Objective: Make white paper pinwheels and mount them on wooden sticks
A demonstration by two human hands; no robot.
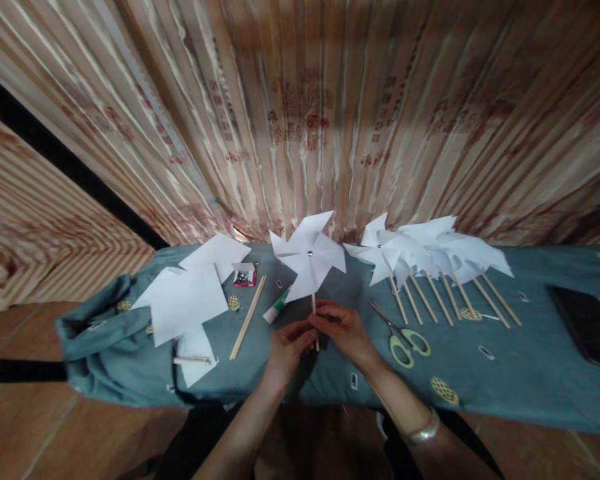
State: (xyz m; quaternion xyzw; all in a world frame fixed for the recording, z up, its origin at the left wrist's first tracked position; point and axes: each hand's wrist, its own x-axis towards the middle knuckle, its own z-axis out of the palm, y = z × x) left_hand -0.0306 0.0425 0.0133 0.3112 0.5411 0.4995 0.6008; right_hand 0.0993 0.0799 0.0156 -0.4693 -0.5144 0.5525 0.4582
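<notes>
Both hands meet at the wooden stick of a white paper pinwheel [309, 258] held upright over the table. My left hand [287, 347] is closed with its fingertips pinching the stick from the left. My right hand [347, 331] is closed round the stick from the right, fingers curled over it. A metal pin shows at the pinwheel's centre. A silver bracelet sits on my right wrist.
A teal cloth [505, 373] covers the table. Several finished pinwheels [425, 253] lie at the right, yellow-handled scissors [403, 340] beside them. White paper sheets [187, 300], loose sticks [247, 317], a glue stick [277, 307] and a small pin box [244, 274] lie left. A dark phone [587, 323] rests far right.
</notes>
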